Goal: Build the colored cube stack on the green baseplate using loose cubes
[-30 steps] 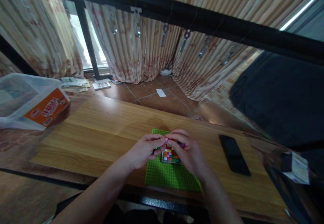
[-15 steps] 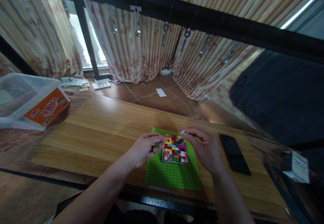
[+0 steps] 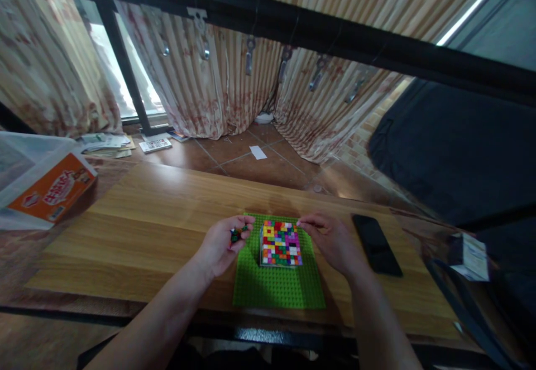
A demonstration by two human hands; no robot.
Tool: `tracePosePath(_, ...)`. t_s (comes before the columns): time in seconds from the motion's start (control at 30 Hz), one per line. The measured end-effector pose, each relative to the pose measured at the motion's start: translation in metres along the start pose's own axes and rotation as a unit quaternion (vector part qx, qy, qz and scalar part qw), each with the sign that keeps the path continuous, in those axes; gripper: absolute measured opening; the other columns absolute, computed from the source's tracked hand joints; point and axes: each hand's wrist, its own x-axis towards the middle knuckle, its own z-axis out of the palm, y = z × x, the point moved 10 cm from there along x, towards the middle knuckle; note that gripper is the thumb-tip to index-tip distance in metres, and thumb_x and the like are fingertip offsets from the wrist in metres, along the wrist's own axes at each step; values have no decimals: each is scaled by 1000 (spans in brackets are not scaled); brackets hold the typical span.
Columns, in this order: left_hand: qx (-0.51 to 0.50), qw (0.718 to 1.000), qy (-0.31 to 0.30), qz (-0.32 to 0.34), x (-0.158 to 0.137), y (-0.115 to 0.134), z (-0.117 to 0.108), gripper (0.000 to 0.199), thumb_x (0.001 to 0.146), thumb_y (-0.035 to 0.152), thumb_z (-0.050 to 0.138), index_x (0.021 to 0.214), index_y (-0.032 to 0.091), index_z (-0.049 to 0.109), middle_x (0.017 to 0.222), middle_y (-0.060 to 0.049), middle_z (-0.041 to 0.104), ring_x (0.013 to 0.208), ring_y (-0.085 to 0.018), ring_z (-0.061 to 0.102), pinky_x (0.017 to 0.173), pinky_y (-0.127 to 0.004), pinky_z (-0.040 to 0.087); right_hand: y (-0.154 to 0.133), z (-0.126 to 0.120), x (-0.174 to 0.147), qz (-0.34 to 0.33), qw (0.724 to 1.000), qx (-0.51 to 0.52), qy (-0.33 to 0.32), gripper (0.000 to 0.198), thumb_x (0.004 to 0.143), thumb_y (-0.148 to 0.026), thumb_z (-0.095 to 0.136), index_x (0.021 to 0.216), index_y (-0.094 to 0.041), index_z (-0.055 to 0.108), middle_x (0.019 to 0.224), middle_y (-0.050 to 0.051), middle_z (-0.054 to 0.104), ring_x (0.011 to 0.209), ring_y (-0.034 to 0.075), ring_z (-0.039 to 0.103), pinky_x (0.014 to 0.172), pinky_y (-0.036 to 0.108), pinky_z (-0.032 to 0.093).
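Note:
A block of small multicoloured toy bricks (image 3: 280, 244) stands on the green studded baseplate (image 3: 278, 294). Just left of the block, my left hand (image 3: 221, 241) is cupped palm up, its fingers curled around several loose dark and coloured toy bricks (image 3: 237, 235). My right hand (image 3: 330, 240) reaches in from the right, thumb and forefinger pinched at the block's far right corner. A tiny pale pink brick (image 3: 298, 223) shows at those fingertips; whether it touches the block I cannot tell.
A black phone (image 3: 377, 245) lies right of the baseplate on the wooden table (image 3: 138, 236). At the far left stands a clear plastic tub (image 3: 46, 161) with an orange label. Metal clips (image 3: 250, 56) hang from a dark bar above. Papers (image 3: 106, 142) lie beyond the table.
The view has swung right, so everything sits further left. My left fingers have loosened, showing more bricks. My right fingertips with the pink brick have come closer to the block's far right corner.

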Motion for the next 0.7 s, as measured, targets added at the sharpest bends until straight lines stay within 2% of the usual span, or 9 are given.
tracePosePath(0.37,24,999,-39,15,-2,0,5,14,70,4,56,81,7,65,72,-3,51,50,-3,41,34,-11,19,-1,18,3,-18,999,-10,-27,17,86,-31,57,82,-23,71,86,4,69,84,20,63,79,32,47)
tracePosePath(0.7,12,999,-50,-17,-1,-7,6,8,78,11,58,84,8,63,70,-1,50,48,-2,39,32,-10,17,-6,19,4,-26,999,13,-37,17,86,-28,57,80,-22,72,83,3,70,80,19,64,73,29,48)
